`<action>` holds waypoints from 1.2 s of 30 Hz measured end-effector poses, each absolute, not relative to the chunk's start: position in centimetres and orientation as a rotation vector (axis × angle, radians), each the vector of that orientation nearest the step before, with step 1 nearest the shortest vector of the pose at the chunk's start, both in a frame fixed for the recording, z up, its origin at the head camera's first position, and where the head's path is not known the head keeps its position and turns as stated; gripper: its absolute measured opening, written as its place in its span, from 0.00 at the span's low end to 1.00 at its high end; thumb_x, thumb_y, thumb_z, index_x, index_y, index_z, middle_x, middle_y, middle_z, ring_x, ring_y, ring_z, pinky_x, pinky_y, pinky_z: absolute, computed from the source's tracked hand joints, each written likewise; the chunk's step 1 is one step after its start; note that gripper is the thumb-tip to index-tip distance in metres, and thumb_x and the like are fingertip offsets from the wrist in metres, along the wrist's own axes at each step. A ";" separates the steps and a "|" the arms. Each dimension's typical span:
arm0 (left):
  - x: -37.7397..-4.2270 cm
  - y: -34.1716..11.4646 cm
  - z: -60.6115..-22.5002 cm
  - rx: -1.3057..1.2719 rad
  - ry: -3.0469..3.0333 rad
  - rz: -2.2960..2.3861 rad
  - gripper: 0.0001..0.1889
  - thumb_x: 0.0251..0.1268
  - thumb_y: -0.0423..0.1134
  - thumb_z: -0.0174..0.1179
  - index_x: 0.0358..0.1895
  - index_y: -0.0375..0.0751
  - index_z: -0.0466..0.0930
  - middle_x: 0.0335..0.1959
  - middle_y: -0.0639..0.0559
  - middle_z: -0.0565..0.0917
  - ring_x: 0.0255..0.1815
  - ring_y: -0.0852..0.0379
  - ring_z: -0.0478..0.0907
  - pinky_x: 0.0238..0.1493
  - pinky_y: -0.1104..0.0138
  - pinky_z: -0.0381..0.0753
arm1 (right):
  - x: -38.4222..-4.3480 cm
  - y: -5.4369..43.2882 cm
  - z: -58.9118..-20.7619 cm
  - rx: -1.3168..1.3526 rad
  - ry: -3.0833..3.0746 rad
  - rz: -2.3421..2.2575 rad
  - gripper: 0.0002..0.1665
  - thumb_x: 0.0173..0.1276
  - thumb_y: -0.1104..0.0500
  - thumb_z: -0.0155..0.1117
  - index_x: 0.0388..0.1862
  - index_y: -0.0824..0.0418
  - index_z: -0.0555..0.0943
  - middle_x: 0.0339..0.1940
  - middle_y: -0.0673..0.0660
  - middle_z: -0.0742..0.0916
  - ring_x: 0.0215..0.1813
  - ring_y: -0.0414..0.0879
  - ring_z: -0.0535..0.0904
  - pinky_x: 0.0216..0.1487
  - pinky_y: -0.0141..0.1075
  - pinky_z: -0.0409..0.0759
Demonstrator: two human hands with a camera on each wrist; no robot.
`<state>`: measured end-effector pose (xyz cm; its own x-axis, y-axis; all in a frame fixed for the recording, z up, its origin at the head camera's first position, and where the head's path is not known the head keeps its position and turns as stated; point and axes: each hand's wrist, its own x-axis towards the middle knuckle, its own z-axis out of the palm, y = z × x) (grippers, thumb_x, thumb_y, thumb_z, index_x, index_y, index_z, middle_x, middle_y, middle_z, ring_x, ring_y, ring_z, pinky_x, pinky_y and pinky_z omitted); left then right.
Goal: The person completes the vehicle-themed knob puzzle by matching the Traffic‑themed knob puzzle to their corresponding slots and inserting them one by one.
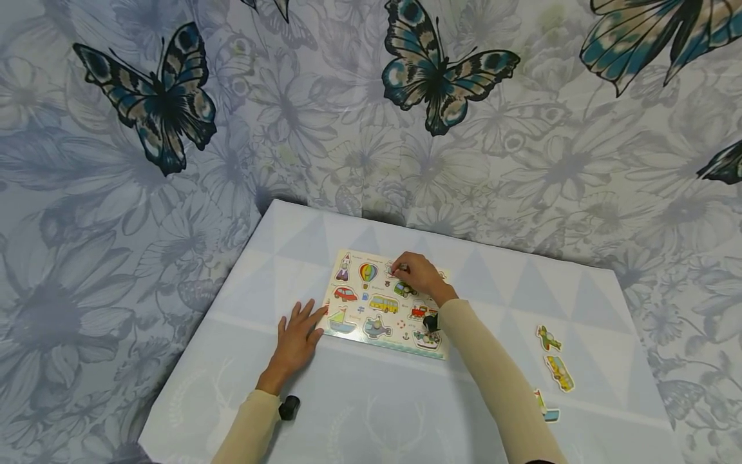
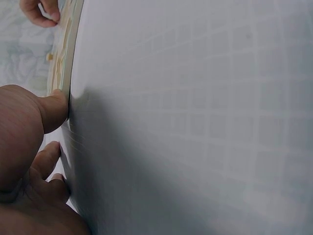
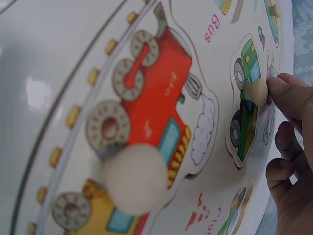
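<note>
Puzzle board [image 1: 400, 338], pale cream with a blue-green strip along its near edge, bears bright vehicle pictures, among them a yellow bus [image 1: 384, 303], red train [image 3: 156, 93] and green car [image 3: 244, 120], some with round wooden knobs [image 3: 134, 178]. It lies flat on the counter [image 1: 348, 412]. Fingers of the right hand [image 1: 422, 276] pinch a small piece [image 1: 403, 267] just beyond the green car; the left hand [image 1: 295, 341] spreads its fingers, thumb touching the board's corner.
</note>
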<state>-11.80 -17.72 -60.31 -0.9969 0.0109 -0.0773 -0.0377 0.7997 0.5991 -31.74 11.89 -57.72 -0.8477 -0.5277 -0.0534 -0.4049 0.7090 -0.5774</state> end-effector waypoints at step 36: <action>-11.7 -17.7 -59.9 -0.030 2.897 0.968 0.27 0.72 0.41 0.58 0.73 0.47 0.69 0.79 0.38 0.60 0.81 0.31 0.46 0.72 0.30 0.41 | -30.0 18.5 -56.4 -0.671 2.813 -0.871 0.08 0.73 0.57 0.64 0.48 0.54 0.86 0.45 0.53 0.86 0.33 0.45 0.73 0.34 0.38 0.72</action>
